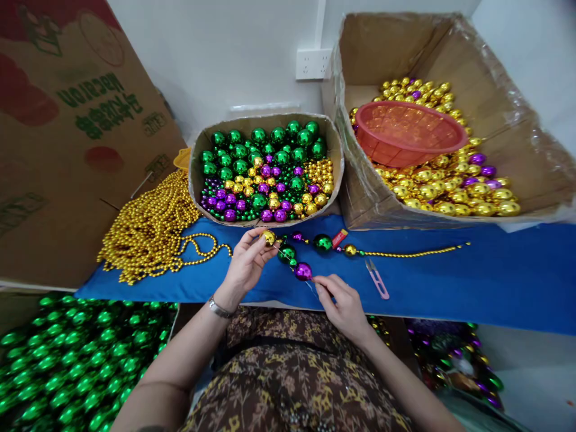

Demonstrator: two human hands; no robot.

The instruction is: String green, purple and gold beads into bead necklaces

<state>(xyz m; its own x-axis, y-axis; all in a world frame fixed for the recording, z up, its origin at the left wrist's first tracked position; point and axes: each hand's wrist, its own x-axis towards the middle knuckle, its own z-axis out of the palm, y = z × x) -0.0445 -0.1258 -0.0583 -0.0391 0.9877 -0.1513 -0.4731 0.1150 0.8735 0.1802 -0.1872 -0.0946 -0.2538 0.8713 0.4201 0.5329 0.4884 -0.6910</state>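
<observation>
My left hand (248, 259) pinches a large gold bead (269, 238) between thumb and fingers, over the blue cloth. Close by on the same strand are a green bead (286, 253) and a purple bead (303, 272). The fingertips of my right hand (342, 303) are closed on a thin clear string at the purple bead. Farther along the strand lie another green bead (323, 242), a red tag (339, 238), a smaller gold bead (350, 249) and a length of small gold beads (409, 254) stretching right.
Pink thread snips (377, 279) lie right of my right hand. A heap of gold bead strands (148, 225) is at left. Behind stands a cut-down carton (197, 195) of mixed beads; a larger carton (360, 204) holds gold beads and a red basket (411, 135). Green balls (85, 360) fill the lower left.
</observation>
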